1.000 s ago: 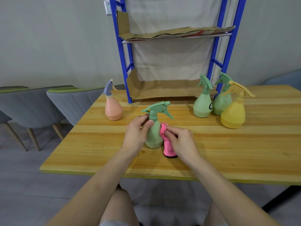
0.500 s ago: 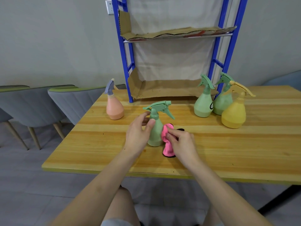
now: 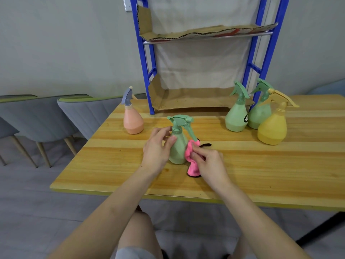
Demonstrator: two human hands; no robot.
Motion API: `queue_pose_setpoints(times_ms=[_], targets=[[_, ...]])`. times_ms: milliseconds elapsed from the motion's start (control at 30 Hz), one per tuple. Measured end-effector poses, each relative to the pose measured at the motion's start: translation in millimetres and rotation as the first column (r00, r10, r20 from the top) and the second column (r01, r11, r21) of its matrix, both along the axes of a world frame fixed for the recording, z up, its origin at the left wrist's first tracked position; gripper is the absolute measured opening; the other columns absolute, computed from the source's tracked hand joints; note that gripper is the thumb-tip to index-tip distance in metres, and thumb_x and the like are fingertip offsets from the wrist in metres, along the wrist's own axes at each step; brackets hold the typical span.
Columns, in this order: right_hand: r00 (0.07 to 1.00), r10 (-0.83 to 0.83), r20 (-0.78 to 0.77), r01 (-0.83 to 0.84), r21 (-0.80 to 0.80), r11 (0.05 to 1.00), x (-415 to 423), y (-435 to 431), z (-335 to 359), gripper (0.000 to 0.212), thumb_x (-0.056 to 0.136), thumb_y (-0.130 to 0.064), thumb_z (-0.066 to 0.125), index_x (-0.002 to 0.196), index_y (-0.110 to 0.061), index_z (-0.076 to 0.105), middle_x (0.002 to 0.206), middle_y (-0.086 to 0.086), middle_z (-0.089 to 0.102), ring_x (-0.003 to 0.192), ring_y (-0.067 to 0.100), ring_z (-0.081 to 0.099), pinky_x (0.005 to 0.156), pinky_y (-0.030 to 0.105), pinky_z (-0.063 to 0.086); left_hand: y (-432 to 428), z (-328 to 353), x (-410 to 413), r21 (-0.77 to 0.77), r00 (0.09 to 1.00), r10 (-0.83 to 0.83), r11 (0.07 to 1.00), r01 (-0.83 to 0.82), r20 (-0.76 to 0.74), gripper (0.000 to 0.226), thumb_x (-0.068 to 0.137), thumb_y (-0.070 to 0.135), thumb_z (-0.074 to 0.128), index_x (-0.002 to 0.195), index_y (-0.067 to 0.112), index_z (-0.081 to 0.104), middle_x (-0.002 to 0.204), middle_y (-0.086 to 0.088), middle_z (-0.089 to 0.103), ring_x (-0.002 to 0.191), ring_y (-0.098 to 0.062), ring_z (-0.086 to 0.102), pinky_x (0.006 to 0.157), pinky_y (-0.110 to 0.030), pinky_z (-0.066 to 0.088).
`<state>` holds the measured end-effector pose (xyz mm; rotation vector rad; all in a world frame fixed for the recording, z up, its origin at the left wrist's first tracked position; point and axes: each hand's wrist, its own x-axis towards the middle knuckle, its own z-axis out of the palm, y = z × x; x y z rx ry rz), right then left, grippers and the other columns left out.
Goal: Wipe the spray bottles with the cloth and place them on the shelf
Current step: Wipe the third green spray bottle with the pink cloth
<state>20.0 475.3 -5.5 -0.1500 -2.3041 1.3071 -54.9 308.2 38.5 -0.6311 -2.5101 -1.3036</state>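
**Step in hand: wiping.** The green spray bottle (image 3: pixel 177 150) stands upright on the bench (image 3: pixel 261 165), toward the near edge. The left hand (image 3: pixel 157 148) grips it at the shoulder, just below the collar, with the thumb on the near side and the fingers curled round the far side, and steadies it. The right hand (image 3: pixel 210 163) pinches the pink cloth (image 3: pixel 193 168), bunched, and presses it against the bottle's right flank. The cloth's lower end touches the bench. The trigger lever hangs on the right side, just above the cloth.

**Remaining stock.**
- A peach spray bottle (image 3: pixel 133 121) stands at ten o'clock from the held bottle, well apart.
- At two o'clock three bottles cluster near the right post of the shelf: a pale green spray bottle (image 3: pixel 236 118), a second green bottle (image 3: pixel 260 116) behind it, and a yellow spray bottle (image 3: pixel 272 128) nearest.

**Destination.** The blue shelf (image 3: pixel 144 71) stands at twelve o'clock. Its lower tier, with a cardboard liner (image 3: pixel 196 101), holds no bottle, and none shows on the upper tier.

**Assessment.** The task appears to be at an early stage — nothing is shelved and four bottles are waiting.

**Next move.** The bottle probably needs turning under the left hand so the cloth reaches the far side. It then needs a lift toward twelve o'clock, clearing the liner's raised front lip — upright, so it sits flat.
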Motion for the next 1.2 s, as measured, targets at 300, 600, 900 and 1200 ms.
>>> queue_pose_setpoints(times_ms=[300,600,900,1200], targets=[[0.997,0.053,-0.062,-0.065,-0.222,0.973,-15,-7,19,0.015,0.1,-0.023,0.071,0.108,-0.021,0.084,0.096,-0.006,0.082,0.08,0.011,0.074,0.071,0.027,0.057,1,2,0,-0.039,1.0,-0.017,0.999,0.016,-0.019,0.041,0.104,0.039,0.059,0.141,0.023,0.061,0.123,0.006,0.063,0.108,-0.014,0.064,0.1,-0.052,0.052],[0.999,0.026,0.047,-0.024,-0.045,0.999,-9,11,7,0.02,0.097,-0.012,0.073,0.11,-0.024,0.083,0.085,-0.013,0.079,0.076,0.0,0.07,0.07,0.012,0.047,6,-2,2,-0.021,0.999,0.041,0.999,-0.04,0.022,0.029,0.103,0.032,0.063,0.13,0.03,0.054,0.12,0.016,0.065,0.104,-0.008,0.067,0.101,-0.054,0.051],[0.999,0.022,0.036,-0.021,-0.036,0.999,-7,10,15,0.025,0.098,-0.017,0.073,0.122,-0.021,0.079,0.11,-0.009,0.08,0.09,-0.007,0.07,0.079,0.013,0.05,8,-5,5,-0.033,0.998,0.067,0.997,-0.067,0.004,0.034,0.092,0.059,0.059,0.123,0.048,0.049,0.124,0.02,0.066,0.108,-0.004,0.067,0.107,-0.061,0.047],[0.996,0.075,-0.037,-0.079,-0.135,0.988,-6,3,15,0.037,0.097,-0.012,0.074,0.133,-0.019,0.071,0.132,-0.013,0.069,0.114,-0.014,0.062,0.101,0.017,0.054,6,-6,2,-0.03,1.0,0.009,1.0,-0.009,0.024,0.05,0.091,0.065,0.042,0.135,0.044,0.051,0.132,0.021,0.065,0.121,-0.008,0.063,0.105,-0.056,0.049]])
